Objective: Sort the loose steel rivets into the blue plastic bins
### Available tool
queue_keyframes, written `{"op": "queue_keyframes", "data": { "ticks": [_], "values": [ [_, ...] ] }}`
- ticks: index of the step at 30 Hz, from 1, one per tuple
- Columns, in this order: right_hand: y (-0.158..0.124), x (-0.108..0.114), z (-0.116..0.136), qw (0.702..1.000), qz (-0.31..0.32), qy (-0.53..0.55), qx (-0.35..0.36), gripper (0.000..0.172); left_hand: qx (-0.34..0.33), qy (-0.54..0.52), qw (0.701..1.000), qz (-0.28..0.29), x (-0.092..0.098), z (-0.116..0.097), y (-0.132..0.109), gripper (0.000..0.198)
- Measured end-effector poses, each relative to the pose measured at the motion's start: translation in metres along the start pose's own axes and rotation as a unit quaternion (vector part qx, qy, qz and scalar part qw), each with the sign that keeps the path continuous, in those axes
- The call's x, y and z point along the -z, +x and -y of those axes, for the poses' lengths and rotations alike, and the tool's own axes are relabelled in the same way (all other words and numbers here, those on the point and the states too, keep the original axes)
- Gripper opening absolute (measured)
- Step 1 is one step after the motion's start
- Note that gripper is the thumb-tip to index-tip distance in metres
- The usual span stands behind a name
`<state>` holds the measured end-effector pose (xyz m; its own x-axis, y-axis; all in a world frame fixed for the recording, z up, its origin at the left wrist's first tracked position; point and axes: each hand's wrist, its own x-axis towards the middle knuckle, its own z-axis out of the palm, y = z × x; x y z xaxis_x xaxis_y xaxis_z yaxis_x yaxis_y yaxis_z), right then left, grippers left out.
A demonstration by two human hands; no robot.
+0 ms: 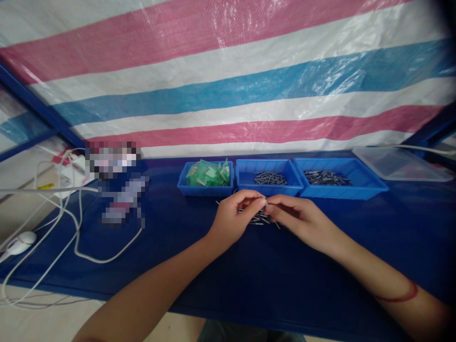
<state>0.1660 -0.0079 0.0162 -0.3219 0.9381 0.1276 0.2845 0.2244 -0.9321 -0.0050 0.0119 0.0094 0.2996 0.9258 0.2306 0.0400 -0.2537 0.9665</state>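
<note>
My left hand is closed, its thumb and fingers pinched together above a loose pile of thin metal pins on the table. They look like screws or rivets, but I cannot tell which. My right hand meets it fingertip to fingertip, also in a pinch. A small shiny metal piece shows between the fingertips; its exact shape is hidden. Just behind the hands stands a blue bin holding similar metal pins.
Right of it, another blue bin holds darker metal pieces. On the left, a blue bin contains green plastic packets. A clear lid lies at the back right. White cables loop across the table's left side. Striped sheeting hangs behind.
</note>
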Motion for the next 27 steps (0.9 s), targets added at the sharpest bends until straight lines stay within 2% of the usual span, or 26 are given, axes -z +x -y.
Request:
{"op": "queue_keyframes", "data": {
  "ticks": [7,13,17,20,22,24,25,27],
  "values": [
    [0.002,0.000,-0.003,0.998,-0.064,0.018,-0.011,0.021,-0.013,0.032,0.999,0.007,0.003,0.005,0.000,0.018],
    [0.001,0.002,0.000,0.992,-0.122,0.028,0.006,0.019,-0.005,0.052,0.999,0.010,0.004,0.003,0.000,0.019],
    [-0.001,0.004,0.002,0.992,-0.126,-0.015,0.023,0.020,-0.012,0.135,0.990,0.026,0.003,-0.003,-0.002,0.021],
    [-0.001,0.013,0.003,0.988,-0.141,-0.051,0.028,0.025,-0.049,0.227,0.972,0.041,0.003,-0.007,-0.004,0.023],
    [0.000,0.025,0.001,0.978,-0.195,-0.069,0.028,0.025,-0.080,0.291,0.952,0.059,0.004,-0.009,-0.005,0.026],
    [0.000,0.044,-0.005,0.957,-0.271,-0.096,0.024,0.025,-0.106,0.360,0.923,0.087,0.006,-0.009,-0.005,0.031],
    [0.000,0.055,-0.008,0.948,-0.290,-0.127,0.012,0.024,-0.115,0.393,0.906,0.103,0.007,-0.008,-0.006,0.034],
    [-0.001,0.077,-0.017,0.911,-0.356,-0.205,-0.011,0.023,-0.129,0.444,0.876,0.134,0.010,-0.006,-0.006,0.038]
  ]
}}
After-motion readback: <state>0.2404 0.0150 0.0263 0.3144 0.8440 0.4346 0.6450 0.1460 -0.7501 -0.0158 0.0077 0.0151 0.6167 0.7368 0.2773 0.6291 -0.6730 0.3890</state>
